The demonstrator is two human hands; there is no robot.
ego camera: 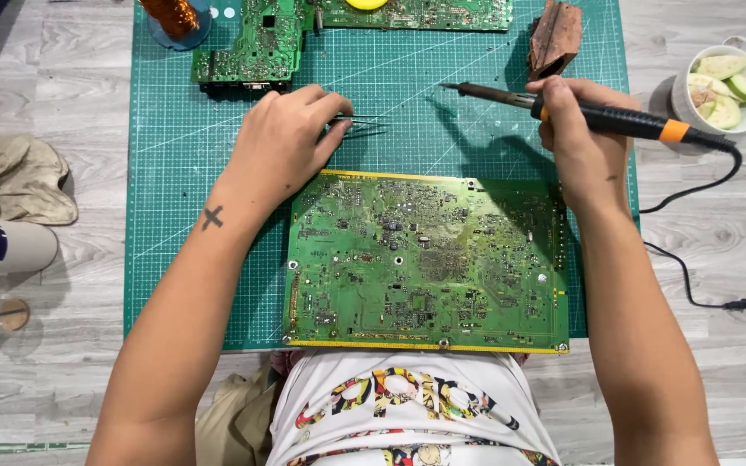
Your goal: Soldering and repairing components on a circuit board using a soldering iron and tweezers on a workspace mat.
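Observation:
A large green circuit board [425, 259] lies on a green cutting mat [174, 216] right in front of me. My left hand [282, 142] hovers just beyond the board's far left corner and pinches thin metal tweezers [364, 125], their tips pointing right. My right hand [576, 138] grips a black soldering iron [615, 119] with an orange ring. Its tip [451, 86] points left above the bare mat, away from the board.
Two more circuit boards [252, 43] [416, 13] lie at the mat's far edge, beside a copper wire coil [170, 17] and a brown block [554, 34]. A white bowl of green fruit slices [723, 86] stands right. The iron's black cord [692, 285] trails right. Cloth [10, 177] lies left.

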